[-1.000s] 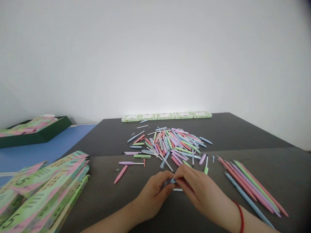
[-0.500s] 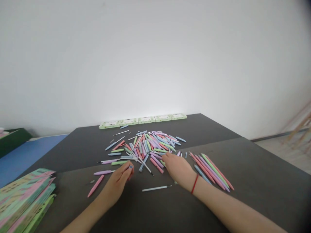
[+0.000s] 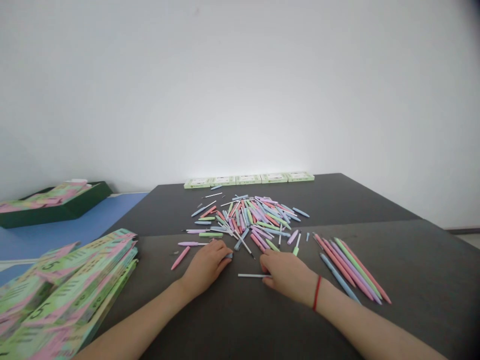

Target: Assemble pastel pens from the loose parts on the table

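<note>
My left hand rests low over the dark table, its fingers closed round a small blue pen part. To the right, my right hand has its thumb and fingers at the end of a white refill lying on the table; its fingertips are partly hidden. Just beyond both hands spreads a pile of pastel pen parts and refills. A pink barrel lies left of my left hand. Right of my right hand, several pens lie side by side, pointing towards me.
Flat green boxes line the table's far edge by the wall. Stacked printed packs fill the near left. Behind them a dark green tray holds more packs on a blue surface.
The view has turned left. My right hand has drawn back from the pile to the white refill, and my left hand has turned palm down with the blue part.
</note>
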Motion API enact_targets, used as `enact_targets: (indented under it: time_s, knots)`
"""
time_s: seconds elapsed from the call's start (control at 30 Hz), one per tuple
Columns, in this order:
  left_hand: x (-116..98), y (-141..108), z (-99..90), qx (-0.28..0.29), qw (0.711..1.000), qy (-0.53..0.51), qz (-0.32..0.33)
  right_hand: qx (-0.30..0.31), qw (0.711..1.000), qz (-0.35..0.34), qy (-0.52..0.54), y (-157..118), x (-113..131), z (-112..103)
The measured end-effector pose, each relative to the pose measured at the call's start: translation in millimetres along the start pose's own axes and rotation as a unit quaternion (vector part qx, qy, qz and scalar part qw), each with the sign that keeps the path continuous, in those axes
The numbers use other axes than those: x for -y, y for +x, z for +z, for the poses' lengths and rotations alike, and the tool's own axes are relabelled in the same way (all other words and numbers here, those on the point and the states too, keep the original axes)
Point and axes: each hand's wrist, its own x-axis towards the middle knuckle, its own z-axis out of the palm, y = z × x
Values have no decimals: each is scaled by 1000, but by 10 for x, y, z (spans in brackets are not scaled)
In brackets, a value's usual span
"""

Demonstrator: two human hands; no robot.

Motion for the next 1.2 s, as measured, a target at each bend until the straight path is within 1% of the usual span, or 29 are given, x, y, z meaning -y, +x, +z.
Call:
enact_targets:
  time_s: [0.17,0.3,0.43,0.53,0.7,0.77,0.97,1.1,1.2]
  knots:
    - [-70,-58,3,-17,1000,-18,2,-10,1000,-13,-12,-2,58,73]
    - [-120,-84,-15,-18,999,-43,2,-24,1000,-4,-4,21,30,60]
    - [-64,-94,9,-4,1000,-22,11,-35,999,20,7,34,-39,4]
    - [4,-98,16,-6,1000,-21,10,-46,998,29,33,51,-73,8]
    - [17,-99,-33,1,994,-105,-5,-57,995,34,70,81,-109,54]
    - [8,-97,-44,-2,993,-121,-8,-62,994,32,81,83,-138,55]
    - [35,-84,-10,16,999,-45,5,-76,991,34,103,76,-205,76]
    - [63,-87,7,18,1000,-21,11,-59,991,23,122,81,-155,128]
    - [22,-98,-19,13,1000,-18,9,-47,990,16,129,92,-93,170]
